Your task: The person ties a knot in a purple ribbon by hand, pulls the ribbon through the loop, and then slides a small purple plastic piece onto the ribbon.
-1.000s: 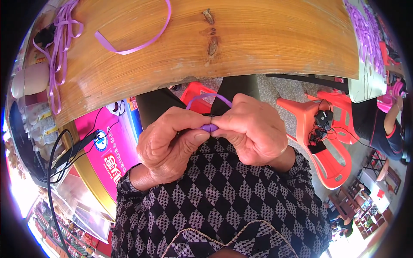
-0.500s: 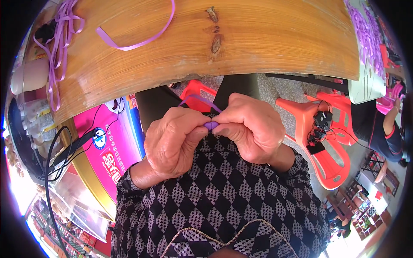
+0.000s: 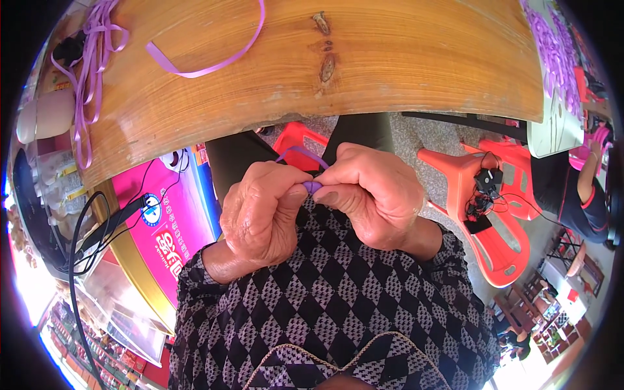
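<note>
Right hand (image 3: pixel 377 195) has edged left a touch; it and the left hand (image 3: pixel 257 214) both pinch the ribbon (image 3: pixel 313 187) before the shirt (image 3: pixel 338 279), fingertips close together, probably to steady its small bunched bit while the rest arches free.

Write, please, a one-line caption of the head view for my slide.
Left hand and right hand together pinch a purple ribbon in front of a wooden table.

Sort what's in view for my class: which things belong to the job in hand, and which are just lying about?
Job in hand:
purple ribbon, pinched by left hand and right hand
lilac strip on the table, probably

Seemingly just lying about:
orange stool
black cables on it
</note>
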The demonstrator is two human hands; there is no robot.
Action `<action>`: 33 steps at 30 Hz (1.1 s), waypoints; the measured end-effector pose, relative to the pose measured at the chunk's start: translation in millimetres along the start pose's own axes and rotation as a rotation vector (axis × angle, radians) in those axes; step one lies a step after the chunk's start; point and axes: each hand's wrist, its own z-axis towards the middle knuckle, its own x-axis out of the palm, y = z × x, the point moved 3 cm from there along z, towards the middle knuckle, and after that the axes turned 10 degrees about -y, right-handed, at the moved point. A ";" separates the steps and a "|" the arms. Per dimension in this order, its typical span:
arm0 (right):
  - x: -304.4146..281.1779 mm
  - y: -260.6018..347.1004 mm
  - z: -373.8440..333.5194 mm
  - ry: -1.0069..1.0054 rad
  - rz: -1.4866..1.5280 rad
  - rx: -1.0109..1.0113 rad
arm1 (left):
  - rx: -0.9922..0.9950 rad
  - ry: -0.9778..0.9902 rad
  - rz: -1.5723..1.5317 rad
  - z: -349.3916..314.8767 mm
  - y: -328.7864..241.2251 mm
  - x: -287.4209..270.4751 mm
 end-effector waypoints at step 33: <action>-6.7 -11.2 -2.4 0.052 0.265 0.926 | -0.651 0.190 -0.332 6.0 8.2 0.2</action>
